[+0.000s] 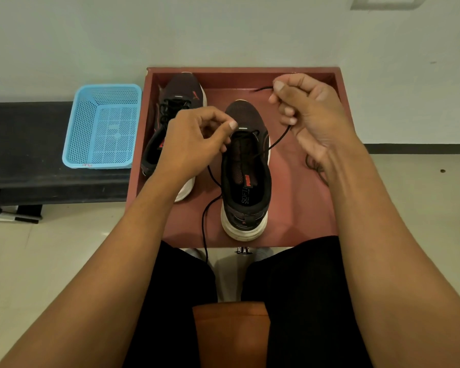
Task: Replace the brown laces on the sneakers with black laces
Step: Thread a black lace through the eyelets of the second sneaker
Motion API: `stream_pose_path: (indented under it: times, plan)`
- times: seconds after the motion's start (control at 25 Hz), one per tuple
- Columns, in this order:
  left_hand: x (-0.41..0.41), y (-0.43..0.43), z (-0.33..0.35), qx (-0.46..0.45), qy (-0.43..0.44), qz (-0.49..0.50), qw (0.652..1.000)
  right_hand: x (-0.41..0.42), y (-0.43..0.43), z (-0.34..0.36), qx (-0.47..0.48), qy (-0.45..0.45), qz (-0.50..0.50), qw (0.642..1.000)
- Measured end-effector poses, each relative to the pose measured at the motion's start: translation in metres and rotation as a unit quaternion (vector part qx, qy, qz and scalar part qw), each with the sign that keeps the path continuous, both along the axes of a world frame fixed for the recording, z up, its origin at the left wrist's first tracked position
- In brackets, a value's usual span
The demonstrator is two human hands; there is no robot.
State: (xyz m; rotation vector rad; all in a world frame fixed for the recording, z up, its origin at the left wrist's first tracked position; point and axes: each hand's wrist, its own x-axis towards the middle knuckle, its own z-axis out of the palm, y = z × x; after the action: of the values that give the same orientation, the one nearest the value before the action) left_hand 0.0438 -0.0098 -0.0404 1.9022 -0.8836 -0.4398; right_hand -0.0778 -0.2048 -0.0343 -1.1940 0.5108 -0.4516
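Observation:
A dark sneaker (246, 176) with a white sole stands in the middle of the red tray (298, 197), toe away from me. A black lace (279, 140) runs through its front eyelets. My right hand (308, 112) pinches the right end of that lace, raised above and right of the toe, its tip sticking out to the left. My left hand (194, 140) pinches the lace's left part at the front eyelets; the rest trails down over the tray's near edge. A second dark sneaker (170, 112), laced in black, lies at the tray's back left, partly behind my left hand.
A blue perforated plastic basket (104, 126) sits on a black bench (24, 144) left of the tray. A dark lace (315, 166) lies on the tray under my right wrist, partly hidden. A pale wall stands behind the tray. My knees are at the tray's near edge.

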Motion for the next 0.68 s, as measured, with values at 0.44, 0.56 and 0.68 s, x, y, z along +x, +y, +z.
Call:
stream_pose_path:
  times: [0.44,0.56,0.68]
  plan:
    - [-0.006,-0.008,-0.005,0.159,-0.07,0.016,0.985,-0.004,-0.006,-0.006,-0.14,0.125,0.008,0.982]
    - [-0.007,-0.011,-0.009,0.184,-0.074,0.053,0.979,-0.001,0.001,-0.004,-0.226,0.164,0.032,0.96]
    - [-0.009,-0.013,-0.012,0.193,-0.067,0.083,0.975,0.003,0.008,-0.003,-0.276,0.174,0.065,0.943]
